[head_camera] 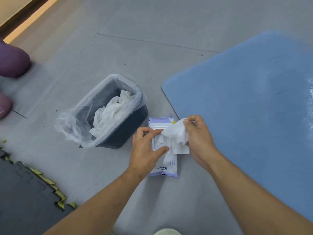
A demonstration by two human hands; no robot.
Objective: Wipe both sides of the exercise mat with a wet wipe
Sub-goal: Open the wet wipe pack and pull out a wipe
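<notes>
Starting well left of my hands: the lined bin point(128, 126) holds a heap of crumpled used wipes point(111, 112), so I'd say a fair amount of wiping is already done.

Now my left hand point(145, 150). Thumb and forefinger are curled around the dispenser opening of the pack of wipes point(166, 168), pinning it flat to the floor. The pack's flip lid point(183, 150) stands open on the far side of that grip.

Just right of the left hand is the wet wipe point(176, 133), a fresh, bunched sheet. Its lower end sits at the opening and its upper corner is in my right hand point(199, 138). The thumb and fingertips there are pressed together, pinching that corner, and I can see nothing else in that hand.

Right of the right-hand grip, close but not touching it, the exercise mat point(245, 99) lies flat on the floor. One blue face is up, with a wet sheen point(310, 99) at the far right edge, which I read as a stretch already wiped. I can't tell whether this is the first or the second side.

What's left: free the sheet, wipe the dry area nearest me, and flip the mat if the underside is untouched.
</notes>
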